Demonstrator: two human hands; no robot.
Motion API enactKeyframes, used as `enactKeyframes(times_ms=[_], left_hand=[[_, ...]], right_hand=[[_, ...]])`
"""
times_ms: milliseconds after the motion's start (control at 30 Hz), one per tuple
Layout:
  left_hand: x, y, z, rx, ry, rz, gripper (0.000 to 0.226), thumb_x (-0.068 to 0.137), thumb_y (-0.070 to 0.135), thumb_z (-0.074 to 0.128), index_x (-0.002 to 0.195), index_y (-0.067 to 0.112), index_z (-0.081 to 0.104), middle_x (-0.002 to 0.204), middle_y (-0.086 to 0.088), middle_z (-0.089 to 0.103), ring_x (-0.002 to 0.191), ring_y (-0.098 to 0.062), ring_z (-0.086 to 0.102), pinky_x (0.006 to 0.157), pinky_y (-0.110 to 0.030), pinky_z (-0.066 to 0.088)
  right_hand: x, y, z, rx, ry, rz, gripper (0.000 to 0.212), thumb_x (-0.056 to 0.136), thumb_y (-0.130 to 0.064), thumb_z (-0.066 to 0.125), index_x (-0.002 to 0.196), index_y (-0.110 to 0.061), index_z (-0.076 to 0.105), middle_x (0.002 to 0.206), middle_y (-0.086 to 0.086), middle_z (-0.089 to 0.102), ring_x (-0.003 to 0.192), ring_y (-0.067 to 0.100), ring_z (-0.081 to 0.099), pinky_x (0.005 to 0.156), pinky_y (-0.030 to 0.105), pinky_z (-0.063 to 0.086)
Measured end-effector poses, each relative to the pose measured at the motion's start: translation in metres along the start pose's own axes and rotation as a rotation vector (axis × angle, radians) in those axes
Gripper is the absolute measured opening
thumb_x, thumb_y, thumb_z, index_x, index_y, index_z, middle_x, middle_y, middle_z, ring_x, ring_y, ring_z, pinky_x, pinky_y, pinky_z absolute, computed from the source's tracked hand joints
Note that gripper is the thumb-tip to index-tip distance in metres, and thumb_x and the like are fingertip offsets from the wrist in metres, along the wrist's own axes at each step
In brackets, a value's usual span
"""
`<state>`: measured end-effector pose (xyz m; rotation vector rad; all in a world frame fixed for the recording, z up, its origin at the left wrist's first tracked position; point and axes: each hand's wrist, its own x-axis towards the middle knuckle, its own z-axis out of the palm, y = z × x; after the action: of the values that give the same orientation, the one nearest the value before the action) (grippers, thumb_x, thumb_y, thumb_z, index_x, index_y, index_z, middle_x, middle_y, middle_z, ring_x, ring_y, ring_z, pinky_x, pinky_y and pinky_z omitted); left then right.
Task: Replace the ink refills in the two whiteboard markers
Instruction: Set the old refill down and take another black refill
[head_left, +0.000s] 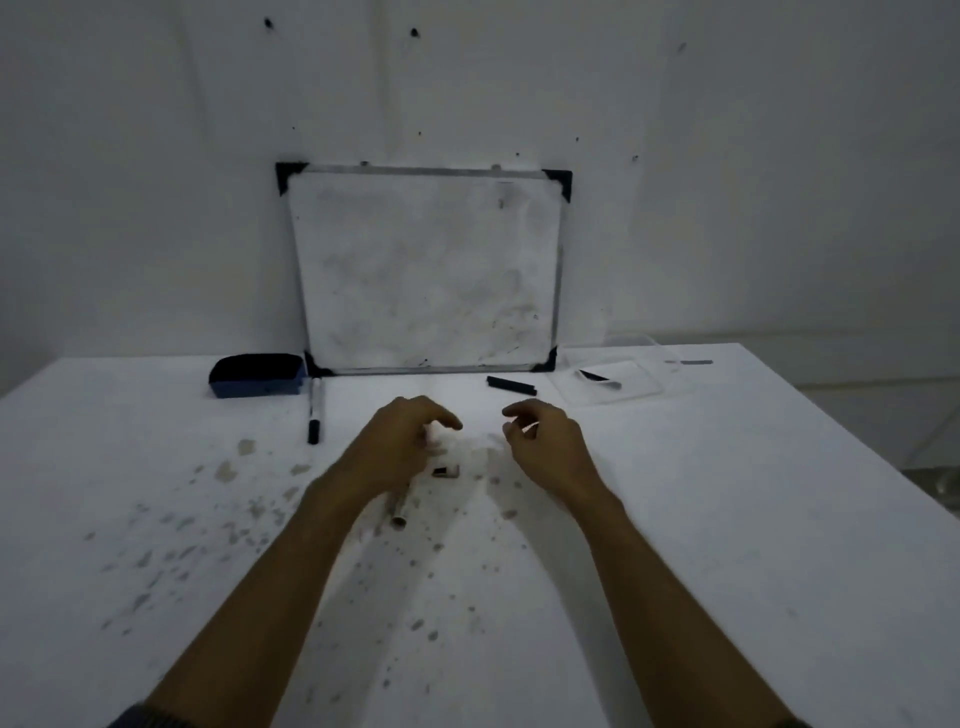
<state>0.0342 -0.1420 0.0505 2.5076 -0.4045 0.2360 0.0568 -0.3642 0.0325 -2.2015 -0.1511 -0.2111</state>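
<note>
No text, label, brand, number or sign can be read anywhere in the head view. The whiteboard leaning against the wall carries only faint grey smears and a few dark flecks, none of which form letters or digits. The capped marker lying on the bench, the blue eraser and the clear plastic packet are too small and blurred for any printing on them to be made out.

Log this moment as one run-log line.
left hand: holding marker barrel | right hand: open, empty | capped marker: on table, untouched
</note>
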Motion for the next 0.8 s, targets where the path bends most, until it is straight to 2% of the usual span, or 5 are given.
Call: enactKeyframes(times_ms=[133,233,533,667,800], left_hand=[[-0.036,-0.043,0.004,-0.004,-0.022,0.049,0.042,0.096,-0.007,0.055,0.121,0.021,0.075,0.135,0.003,0.065,0.124,-0.010,0.055,0.110,-0.024,0.041],[-0.040,-0.055,0.012,-0.050,-0.002,0.073,0.041,0.099,-0.003,0.056,0.125,0.024,0.073,0.142,0.005,0.061,0.132,-0.013,0.052,0.116,-0.032,0.040],[-0.037,-0.059,0.016,-0.104,-0.007,0.077,0.039,0.098,0.000,0.055,0.122,0.024,0.073,0.144,0.009,0.058,0.135,-0.010,0.049,0.117,-0.030,0.037],[-0.040,-0.056,0.014,-0.194,0.009,0.091,0.033,0.090,0.008,0.069,0.118,0.023,0.076,0.138,0.009,0.060,0.130,-0.010,0.054,0.113,-0.034,0.045],[-0.043,-0.057,0.011,-0.207,0.035,0.108,0.030,0.086,0.025,0.075,0.116,0.027,0.076,0.134,0.011,0.061,0.126,-0.008,0.056,0.108,-0.039,0.049]], right_hand=[[0.028,0.003,0.021,-0.074,0.068,0.019,0.036,0.098,-0.020,0.065,0.132,-0.010,0.060,0.134,0.014,0.051,0.106,0.027,0.064,0.091,0.025,0.045],[0.050,0.007,0.026,-0.146,0.108,0.023,0.037,0.099,-0.016,0.062,0.134,-0.004,0.059,0.143,0.016,0.044,0.118,0.034,0.060,0.104,0.034,0.043],[0.073,0.020,0.043,-0.253,0.232,0.066,0.021,0.096,-0.017,0.064,0.111,-0.002,0.065,0.130,0.017,0.047,0.092,0.035,0.067,0.088,0.039,0.053],[0.075,0.020,0.039,-0.248,0.205,0.113,0.022,0.099,-0.024,0.063,0.109,-0.005,0.067,0.130,0.017,0.045,0.092,0.036,0.068,0.088,0.039,0.053],[0.043,0.009,0.031,-0.067,0.154,0.031,0.025,0.100,-0.035,0.060,0.112,-0.015,0.070,0.118,0.005,0.064,0.096,0.021,0.066,0.087,0.032,0.051]])
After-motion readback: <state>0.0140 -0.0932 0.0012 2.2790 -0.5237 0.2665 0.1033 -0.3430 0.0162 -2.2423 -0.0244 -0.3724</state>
